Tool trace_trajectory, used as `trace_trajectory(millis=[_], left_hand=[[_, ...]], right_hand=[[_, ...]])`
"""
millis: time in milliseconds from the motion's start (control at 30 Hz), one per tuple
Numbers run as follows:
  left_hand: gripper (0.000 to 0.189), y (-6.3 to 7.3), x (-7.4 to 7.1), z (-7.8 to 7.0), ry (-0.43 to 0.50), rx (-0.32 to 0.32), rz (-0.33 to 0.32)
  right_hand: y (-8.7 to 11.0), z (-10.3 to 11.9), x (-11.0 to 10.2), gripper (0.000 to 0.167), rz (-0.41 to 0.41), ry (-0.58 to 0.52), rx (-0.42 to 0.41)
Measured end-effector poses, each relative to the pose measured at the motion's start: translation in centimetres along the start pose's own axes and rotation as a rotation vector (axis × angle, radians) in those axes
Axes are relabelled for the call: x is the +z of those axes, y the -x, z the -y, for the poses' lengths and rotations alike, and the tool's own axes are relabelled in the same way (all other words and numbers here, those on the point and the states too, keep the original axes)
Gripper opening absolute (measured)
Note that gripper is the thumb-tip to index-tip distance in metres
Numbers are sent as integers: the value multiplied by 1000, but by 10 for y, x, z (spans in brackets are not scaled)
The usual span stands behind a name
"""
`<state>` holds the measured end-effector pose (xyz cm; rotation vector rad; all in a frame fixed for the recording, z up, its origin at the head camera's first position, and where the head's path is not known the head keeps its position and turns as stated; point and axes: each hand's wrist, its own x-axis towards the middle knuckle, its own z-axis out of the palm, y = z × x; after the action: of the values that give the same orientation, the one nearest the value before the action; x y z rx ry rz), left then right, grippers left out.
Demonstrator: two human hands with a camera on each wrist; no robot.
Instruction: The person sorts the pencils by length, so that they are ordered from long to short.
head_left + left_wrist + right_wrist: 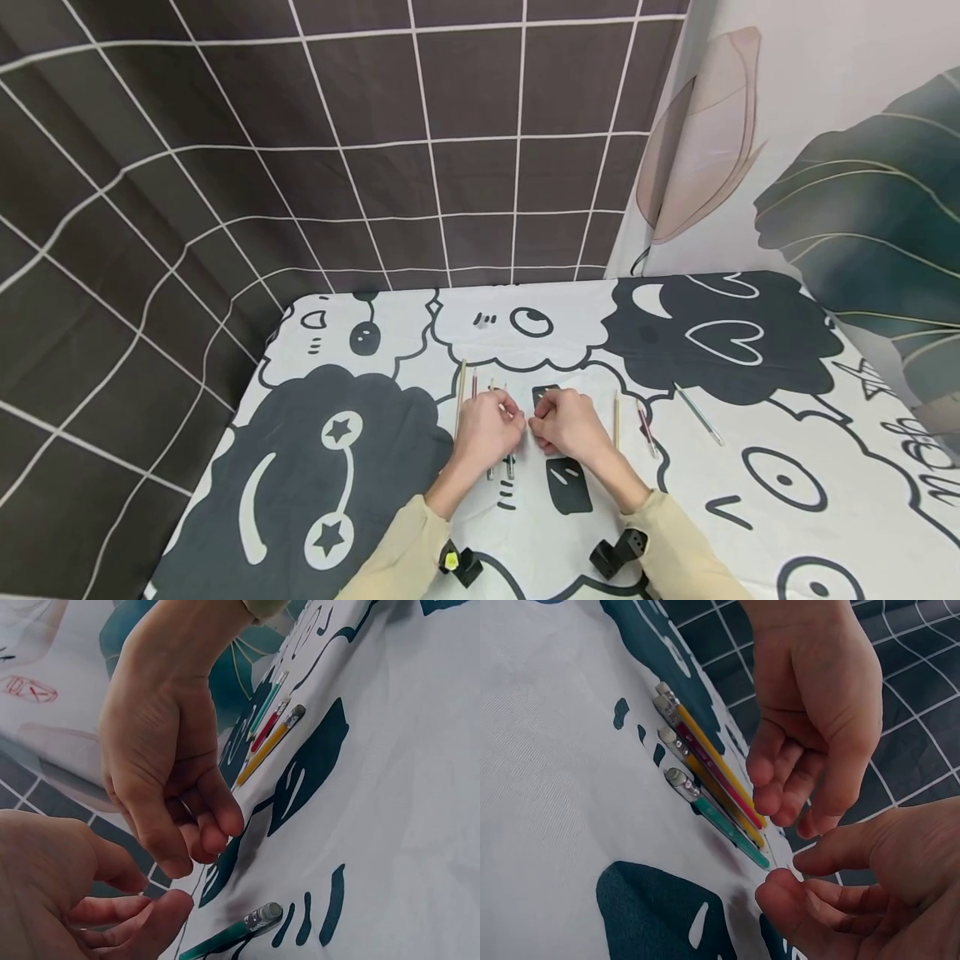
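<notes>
Both hands hover close together over the patterned cloth, fingers loosely curled. My left hand (pixel 490 429) is above a row of pencils: a yellow pencil (pixel 716 754), a red pencil (pixel 705 754), another yellow pencil (pixel 705 780) and a green pencil (pixel 718 821). A gap shows between its thumb and forefinger (pixel 169 915) in the left wrist view. My right hand (pixel 573 425) faces it from the right, thumb near the forefinger, with nothing visible between them. Right of that hand lie a yellow pencil (pixel 617 421), a red pencil (pixel 646 429) and a green pencil (pixel 698 414).
A white cloth (pixel 525 533) with dark cartoon cloud shapes covers the table. Behind and to the left hangs a dark curtain (pixel 360 108) with a white grid. A leaf-print curtain (pixel 817 50) hangs at the right. Small black devices (pixel 618 554) sit at the wrists.
</notes>
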<state>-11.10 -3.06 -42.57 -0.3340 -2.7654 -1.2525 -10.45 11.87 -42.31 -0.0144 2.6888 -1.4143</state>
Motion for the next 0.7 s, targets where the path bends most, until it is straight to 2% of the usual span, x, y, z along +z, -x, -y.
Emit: trace_trajectory(millis=[133, 333, 700], left_hand=[[9, 1, 0, -1, -4, -22, 7], [4, 2, 0, -5, 74, -68, 59], [6, 2, 2, -8, 159, -81, 72]], right_hand=[[3, -1, -4, 13, 5, -29, 10], [6, -3, -11, 11, -6, -24, 5], [12, -8, -28, 6, -23, -15, 1]])
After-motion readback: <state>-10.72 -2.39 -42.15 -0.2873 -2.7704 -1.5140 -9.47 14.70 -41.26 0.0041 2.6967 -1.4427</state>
